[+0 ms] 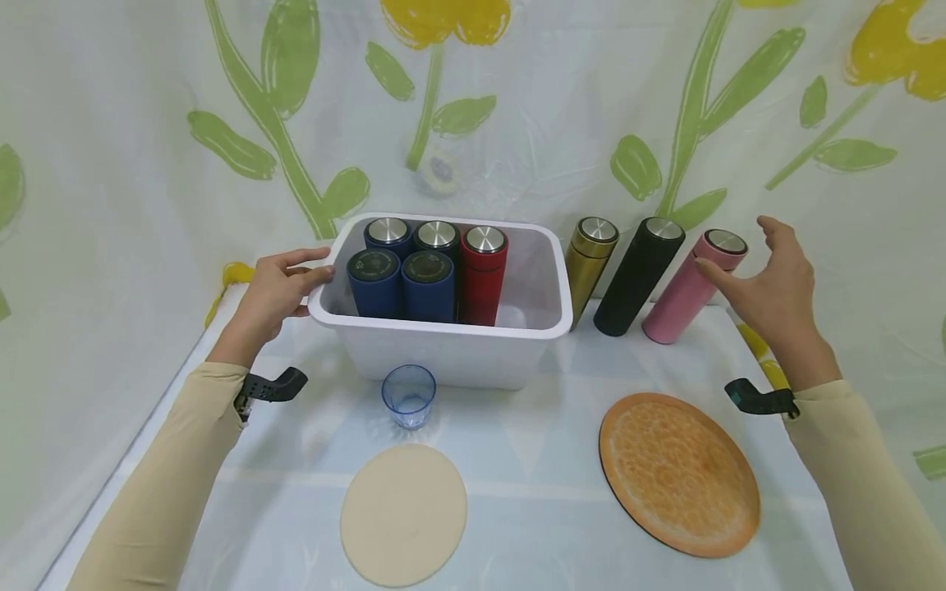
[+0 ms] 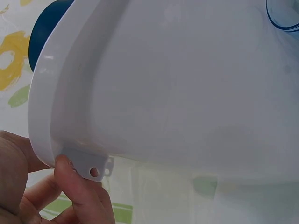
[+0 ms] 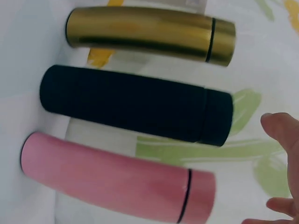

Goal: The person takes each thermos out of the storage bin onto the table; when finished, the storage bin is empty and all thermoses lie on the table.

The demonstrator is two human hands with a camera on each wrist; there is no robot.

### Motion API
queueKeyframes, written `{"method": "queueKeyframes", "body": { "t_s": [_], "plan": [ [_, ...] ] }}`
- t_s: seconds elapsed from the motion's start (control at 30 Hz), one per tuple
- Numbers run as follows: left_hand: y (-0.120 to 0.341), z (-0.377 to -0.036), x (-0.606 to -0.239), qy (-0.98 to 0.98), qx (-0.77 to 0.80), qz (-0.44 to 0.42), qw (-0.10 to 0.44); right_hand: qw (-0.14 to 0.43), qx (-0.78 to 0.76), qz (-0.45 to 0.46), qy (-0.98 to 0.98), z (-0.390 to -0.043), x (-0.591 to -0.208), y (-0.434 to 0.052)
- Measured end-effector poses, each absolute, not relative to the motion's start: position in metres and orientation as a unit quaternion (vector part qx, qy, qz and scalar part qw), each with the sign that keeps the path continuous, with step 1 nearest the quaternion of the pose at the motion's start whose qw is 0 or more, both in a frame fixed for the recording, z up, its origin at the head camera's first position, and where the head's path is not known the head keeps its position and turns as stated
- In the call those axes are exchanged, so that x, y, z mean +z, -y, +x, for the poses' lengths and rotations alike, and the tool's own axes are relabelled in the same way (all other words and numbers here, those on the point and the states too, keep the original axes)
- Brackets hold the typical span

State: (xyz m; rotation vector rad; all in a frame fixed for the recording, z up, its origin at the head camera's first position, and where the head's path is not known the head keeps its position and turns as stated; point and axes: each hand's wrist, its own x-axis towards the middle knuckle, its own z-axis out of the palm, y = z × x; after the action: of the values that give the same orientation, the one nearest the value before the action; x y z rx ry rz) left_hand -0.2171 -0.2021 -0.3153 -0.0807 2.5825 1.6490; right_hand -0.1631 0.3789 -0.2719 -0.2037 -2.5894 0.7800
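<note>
My left hand (image 1: 268, 302) grips the left rim of a white plastic tub (image 1: 443, 355); in the left wrist view, the fingers (image 2: 77, 179) pinch the tub's edge. Inside the tub stand two blue thermos bottles (image 1: 429, 291), two darker ones behind them, and a red thermos bottle (image 1: 484, 283). My right hand (image 1: 785, 300) hovers beside the top of a pink thermos bottle (image 1: 687, 291), its fingers spread and holding nothing. A black thermos bottle (image 1: 637, 279) and a gold thermos bottle (image 1: 587, 263) stand between the pink one and the tub.
In front of the tub is a clear blue glass (image 1: 409, 397). Nearer lies a round cream disc (image 1: 403, 515), and at the right a round brown bread-patterned mat (image 1: 678, 474). A flower-printed curtain (image 1: 517, 107) hangs behind the white-covered table (image 1: 532, 525).
</note>
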Motion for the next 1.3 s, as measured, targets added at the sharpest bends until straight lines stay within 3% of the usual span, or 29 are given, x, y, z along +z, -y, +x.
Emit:
{"method": "queueKeyframes", "body": {
  "t_s": [0.53,1.3],
  "plan": [
    [0.200,-0.220,-0.313,-0.847,0.530,-0.017,0.039,0.259,0.293,0.016,0.920,-0.130,-0.267,-0.346],
    [0.202,-0.216,-0.314,-0.843,0.536,-0.026,0.039,0.304,0.292,0.087,0.903,-0.125,-0.270,-0.324]
  ]
}}
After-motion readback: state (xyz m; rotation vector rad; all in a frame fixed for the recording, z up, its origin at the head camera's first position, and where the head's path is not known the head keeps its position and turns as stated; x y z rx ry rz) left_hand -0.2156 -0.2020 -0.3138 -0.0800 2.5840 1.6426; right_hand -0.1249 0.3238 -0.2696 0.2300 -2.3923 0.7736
